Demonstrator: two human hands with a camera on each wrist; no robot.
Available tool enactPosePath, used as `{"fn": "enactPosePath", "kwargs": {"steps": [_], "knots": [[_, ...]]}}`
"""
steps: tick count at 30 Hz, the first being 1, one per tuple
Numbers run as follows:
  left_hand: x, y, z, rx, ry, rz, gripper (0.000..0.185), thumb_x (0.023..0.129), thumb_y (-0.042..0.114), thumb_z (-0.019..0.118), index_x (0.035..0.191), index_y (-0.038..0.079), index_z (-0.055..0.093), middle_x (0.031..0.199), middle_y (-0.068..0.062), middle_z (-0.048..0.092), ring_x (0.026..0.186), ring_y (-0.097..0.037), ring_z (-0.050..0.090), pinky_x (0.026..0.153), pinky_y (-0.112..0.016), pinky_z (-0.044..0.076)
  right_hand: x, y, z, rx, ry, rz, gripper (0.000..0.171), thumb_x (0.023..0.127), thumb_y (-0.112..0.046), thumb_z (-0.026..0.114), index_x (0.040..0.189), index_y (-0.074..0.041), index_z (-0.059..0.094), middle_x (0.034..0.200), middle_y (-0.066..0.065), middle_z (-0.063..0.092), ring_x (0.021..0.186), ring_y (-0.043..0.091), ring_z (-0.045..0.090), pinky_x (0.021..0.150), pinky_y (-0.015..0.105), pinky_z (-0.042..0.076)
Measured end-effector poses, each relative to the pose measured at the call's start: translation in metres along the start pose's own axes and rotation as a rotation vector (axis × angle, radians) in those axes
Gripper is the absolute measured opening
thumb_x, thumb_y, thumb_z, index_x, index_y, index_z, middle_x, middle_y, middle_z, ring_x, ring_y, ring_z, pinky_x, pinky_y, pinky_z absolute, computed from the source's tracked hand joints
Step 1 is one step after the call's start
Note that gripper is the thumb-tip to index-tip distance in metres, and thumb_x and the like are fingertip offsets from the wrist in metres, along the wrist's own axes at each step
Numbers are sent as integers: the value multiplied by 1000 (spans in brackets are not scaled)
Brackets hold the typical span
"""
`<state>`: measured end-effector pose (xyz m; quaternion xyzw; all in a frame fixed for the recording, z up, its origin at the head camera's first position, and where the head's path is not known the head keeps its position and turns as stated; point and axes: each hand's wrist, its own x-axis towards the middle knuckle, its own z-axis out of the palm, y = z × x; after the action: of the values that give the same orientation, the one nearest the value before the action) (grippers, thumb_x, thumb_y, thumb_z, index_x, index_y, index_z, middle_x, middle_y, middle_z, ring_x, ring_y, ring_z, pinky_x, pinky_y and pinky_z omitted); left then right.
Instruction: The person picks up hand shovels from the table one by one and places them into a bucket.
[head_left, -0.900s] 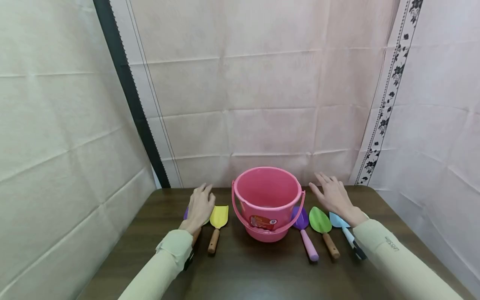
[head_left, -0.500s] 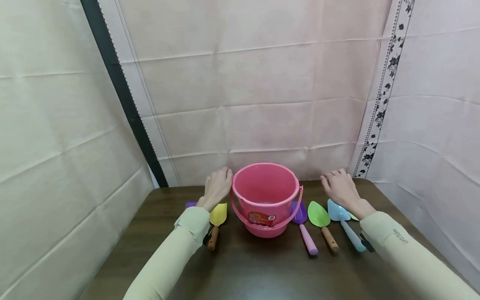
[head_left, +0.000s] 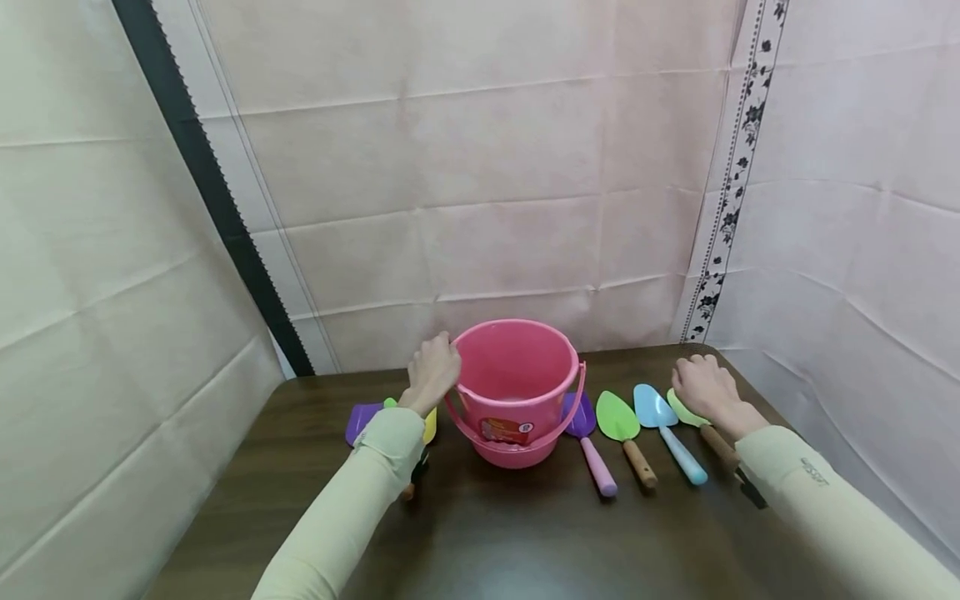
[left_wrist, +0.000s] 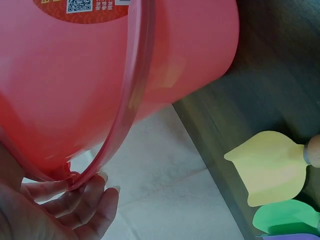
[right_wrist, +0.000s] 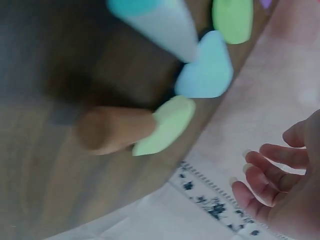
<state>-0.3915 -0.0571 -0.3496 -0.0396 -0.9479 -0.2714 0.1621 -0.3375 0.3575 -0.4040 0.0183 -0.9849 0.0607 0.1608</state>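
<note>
A pink bucket (head_left: pixel 513 392) stands mid-table, its handle (left_wrist: pixel 132 105) folded down. My left hand (head_left: pixel 435 371) rests against the bucket's left side near the rim. Its fingers (left_wrist: pixel 82 200) are loosely bent and touch the handle's end. My right hand (head_left: pixel 701 387) hovers over the blade of a lime trowel (head_left: pixel 708 433) at the right end of the row. In the right wrist view its fingers (right_wrist: pixel 265 182) hang loosely curled and hold nothing above that lime trowel (right_wrist: pixel 167 125).
Right of the bucket lie a purple scoop (head_left: pixel 588 442), a green trowel (head_left: pixel 622 425) and a light blue trowel (head_left: pixel 660 417). Left of it lie a purple spade (head_left: pixel 362 419), a yellow trowel (left_wrist: pixel 270 167) and a green blade (left_wrist: pixel 285 217). Cloth walls close the table's back and sides.
My left hand has lifted off the trowels on the left and gone to the bucket's left side. My right hand has slid rightward to the lime trowel.
</note>
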Motion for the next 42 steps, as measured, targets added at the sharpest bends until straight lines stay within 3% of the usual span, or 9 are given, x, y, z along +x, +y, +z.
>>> {"fn": "enactPosePath", "kwargs": {"steps": [9,13,16,20,29,42], "knots": [[0,1,-2,39,-19,-9,26,100,22,43,114,10,61,100,-10,69,95,-31,67,81,-49,51,-19,18,26,-61,-324,212,43,98,-24,43,112,17,51,107,39,51,97,55,48,71,63,45],[-1,1,0,79,-14,-13,25,100,22,43,112,11,62,99,-10,69,95,-32,67,80,-50,51,-25,17,32,-70,-457,315,42,98,-22,41,109,17,53,102,37,54,89,50,53,71,63,47],[-2,0,0,93,-5,-13,23,99,22,43,108,11,62,97,-9,69,94,-32,68,77,-49,52,-29,16,33,-56,-510,335,34,96,-16,40,100,13,58,92,30,58,79,42,56,68,61,49],[-2,0,1,99,-2,-9,23,99,21,43,106,12,63,96,-9,69,93,-33,68,76,-49,52,-34,18,36,-55,-528,300,27,93,-10,40,95,8,60,86,25,59,73,35,56,65,60,49],[0,0,3,104,-19,4,21,99,20,45,105,11,63,84,-6,66,78,-24,66,66,-39,51,-41,26,40,-70,-474,215,26,92,-8,40,90,6,62,88,25,62,74,33,58,64,55,48],[3,2,-1,121,-10,-1,22,99,21,45,106,11,63,85,-7,66,79,-26,66,67,-40,51,-32,28,20,-114,-410,131,23,89,-7,41,83,3,62,86,24,63,74,35,61,60,54,47]]}}
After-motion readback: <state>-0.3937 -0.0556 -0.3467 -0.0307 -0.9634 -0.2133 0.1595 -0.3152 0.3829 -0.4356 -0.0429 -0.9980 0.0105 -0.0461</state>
